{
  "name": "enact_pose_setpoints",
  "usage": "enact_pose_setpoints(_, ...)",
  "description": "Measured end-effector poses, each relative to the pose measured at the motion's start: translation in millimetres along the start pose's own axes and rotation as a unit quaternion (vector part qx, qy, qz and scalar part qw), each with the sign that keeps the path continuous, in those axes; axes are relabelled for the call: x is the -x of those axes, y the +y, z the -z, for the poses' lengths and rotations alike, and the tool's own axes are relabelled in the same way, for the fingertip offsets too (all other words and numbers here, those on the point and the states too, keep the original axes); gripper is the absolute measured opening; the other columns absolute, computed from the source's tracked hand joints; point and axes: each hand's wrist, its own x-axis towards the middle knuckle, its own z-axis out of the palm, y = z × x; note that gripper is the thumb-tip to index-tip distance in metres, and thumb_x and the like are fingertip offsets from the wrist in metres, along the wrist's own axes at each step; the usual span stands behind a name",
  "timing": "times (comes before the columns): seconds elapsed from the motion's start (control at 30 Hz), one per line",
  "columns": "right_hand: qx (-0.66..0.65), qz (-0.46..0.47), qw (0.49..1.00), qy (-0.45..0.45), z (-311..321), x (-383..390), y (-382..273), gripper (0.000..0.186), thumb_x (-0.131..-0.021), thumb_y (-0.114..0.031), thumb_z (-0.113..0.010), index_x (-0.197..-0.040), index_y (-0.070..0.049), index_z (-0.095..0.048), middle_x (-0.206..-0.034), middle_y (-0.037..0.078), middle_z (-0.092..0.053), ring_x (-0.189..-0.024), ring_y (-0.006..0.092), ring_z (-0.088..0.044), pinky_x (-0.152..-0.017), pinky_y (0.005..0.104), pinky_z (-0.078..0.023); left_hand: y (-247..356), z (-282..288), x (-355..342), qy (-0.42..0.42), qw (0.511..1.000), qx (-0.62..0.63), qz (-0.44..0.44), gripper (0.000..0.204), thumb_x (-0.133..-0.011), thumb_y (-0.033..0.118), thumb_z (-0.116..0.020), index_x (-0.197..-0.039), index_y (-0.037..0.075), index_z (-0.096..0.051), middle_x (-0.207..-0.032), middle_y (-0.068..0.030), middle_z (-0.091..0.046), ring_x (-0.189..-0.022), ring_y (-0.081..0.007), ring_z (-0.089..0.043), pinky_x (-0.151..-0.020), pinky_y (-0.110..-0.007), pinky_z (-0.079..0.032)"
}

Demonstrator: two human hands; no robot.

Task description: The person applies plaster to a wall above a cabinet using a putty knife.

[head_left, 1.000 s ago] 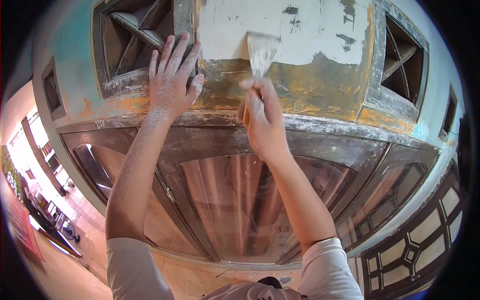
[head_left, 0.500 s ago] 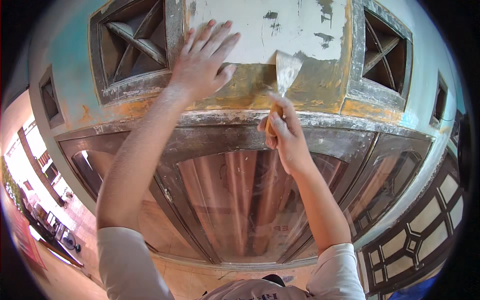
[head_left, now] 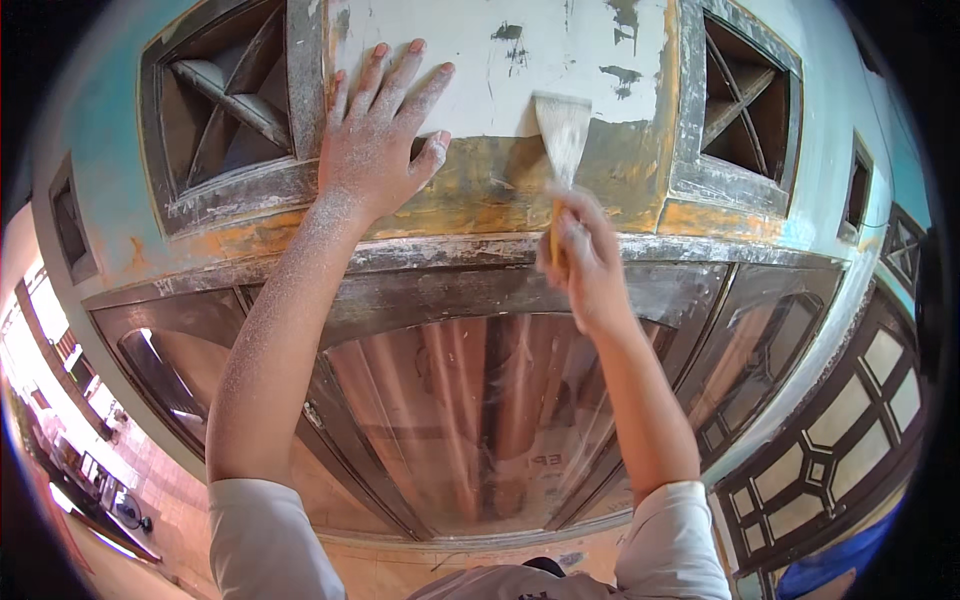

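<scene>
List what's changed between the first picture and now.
The left hand has moved right, from the lattice window's frame onto the white-and-brown panel. The scraper, in the right hand, has also moved right along the panel. Nothing was taken hold of or let go; the left hand stays spread.

Location: residential building, by its fittings. Indicators: dark wooden frontage [head_left: 530, 288] with curtains [head_left: 455, 400] behind its glass; crossed-slat vent openings, left [head_left: 232, 103] and right [head_left: 742, 105]; turquoise wall [head_left: 105, 140]; tiled floor [head_left: 165, 470] toward the bright far-left side; lattice-framed panel [head_left: 817, 468], near right. Surface condition: patchy white-and-ochre wall section [head_left: 440, 90], consistent with renovation.
</scene>
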Motion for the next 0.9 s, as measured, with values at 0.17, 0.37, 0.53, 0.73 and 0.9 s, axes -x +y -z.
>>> enact_pose_setpoints(0.17, 0.027, 0.007, 0.999, 0.017, 0.8, -24.7, -34.7, 0.035, -0.108, -0.016, -0.045, -0.14, -0.009, -0.055, -0.069, -0.006, -0.044, -0.055, 0.004, -0.039, -0.055, 0.0202, -0.039, -3.0, 2.4, 1.5, -0.007, 1.0, -0.028, 0.004, 0.068, -0.098, 0.046, -0.057, -0.16, 0.035, -0.032, -0.169, -0.0009, -0.023, -0.156, -0.0288, -0.019, -0.126, -0.057, -0.017)
enact_pose_setpoints(0.37, 0.07, 0.013, 0.997, 0.027, 18.4, -2.1, -22.4, 0.035, -0.109, -0.017, -0.045, -0.141, -0.011, -0.056, -0.075, -0.002, -0.051, -0.057, 0.0038, -0.044, -0.051, 0.0196, -0.036, 3.3, 2.3, -0.2, -0.023, 1.0, -0.014, 0.011, 0.069, -0.099, 0.039, -0.059, -0.161, 0.032, -0.03, -0.17, -0.0012, -0.02, -0.157, -0.0289, -0.016, -0.126, -0.056, -0.015)
enact_pose_setpoints(0.53, 0.038, 0.001, 0.998, 0.045, 31.8, -48.3, -67.2, 0.039, -0.107, -0.014, -0.048, -0.145, -0.01, -0.054, -0.078, -0.001, -0.054, -0.062, 0.0043, -0.045, -0.054, 0.019, -0.037, -1.6, 4.9, 1.1, -0.021, 1.0, -0.02, 0.012, 0.07, -0.097, 0.035, -0.059, -0.161, 0.032, -0.03, -0.17, -0.0018, -0.019, -0.157, -0.03, -0.016, -0.126, -0.058, -0.014)
enact_pose_setpoints(0.73, 0.261, 0.098, 0.96, -0.001, 46.3, -25.9, -42.5, 0.058, -0.101, -0.005, -0.054, -0.157, -0.01, -0.04, -0.087, -0.003, -0.054, -0.069, 0.0043, -0.041, -0.062, 0.0202, -0.036, -1.1, 1.4, -20.6, -0.019, 0.999, -0.036, -0.01, 0.07, -0.097, 0.042, -0.059, -0.16, 0.036, -0.03, -0.17, -0.0014, -0.02, -0.157, -0.0312, -0.016, -0.123, -0.066, -0.013)
enact_pose_setpoints(0.9, 0.258, 0.047, 0.963, 0.057, 60.2, -21.3, -55.0, 0.059, -0.101, -0.005, -0.05, -0.158, -0.008, -0.038, -0.127, 0.008, -0.064, -0.083, 0.0116, -0.054, -0.078, 0.0277, -0.047, -11.9, 0.6, -73.5, 0.029, 0.994, -0.106, -0.003, 0.062, -0.102, 0.046, -0.051, -0.16, 0.041, -0.028, -0.17, 0.0015, -0.02, -0.156, -0.0316, -0.017, -0.122, -0.066, -0.014)
